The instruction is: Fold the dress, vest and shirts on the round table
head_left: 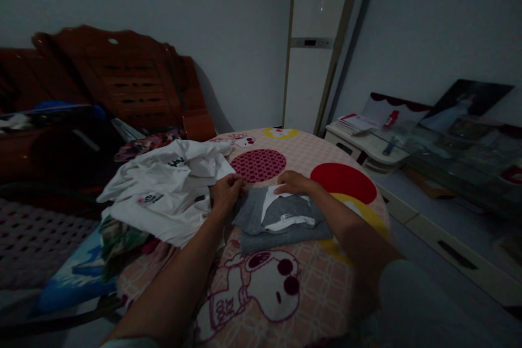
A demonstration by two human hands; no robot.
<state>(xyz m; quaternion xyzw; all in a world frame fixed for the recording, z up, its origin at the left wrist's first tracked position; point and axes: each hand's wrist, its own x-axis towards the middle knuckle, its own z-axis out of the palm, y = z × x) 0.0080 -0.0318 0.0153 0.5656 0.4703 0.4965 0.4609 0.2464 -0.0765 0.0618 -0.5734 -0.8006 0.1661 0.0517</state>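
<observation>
A grey shirt (281, 235) with white trim lies folded in layers on the round table, its neck opening uppermost. At its far left corner my left hand (229, 193) is closed, with thumb and fingers pinched on the grey cloth. Over the far edge my right hand (297, 181) holds the same shirt, its fingertips bent down at the white trim. Just left of my left hand, a crumpled white shirt (163, 185) with small dark prints lies in a loose heap. My forearms hide part of the cloth.
A pink patterned tablecloth (326, 277) covers the table. Checked green cloth (122, 244) shows under the white heap. A wooden bench (134, 76) stands behind left, a tall air conditioner (310, 81) in the corner, and a low cabinet (432, 234) with a glass top at right.
</observation>
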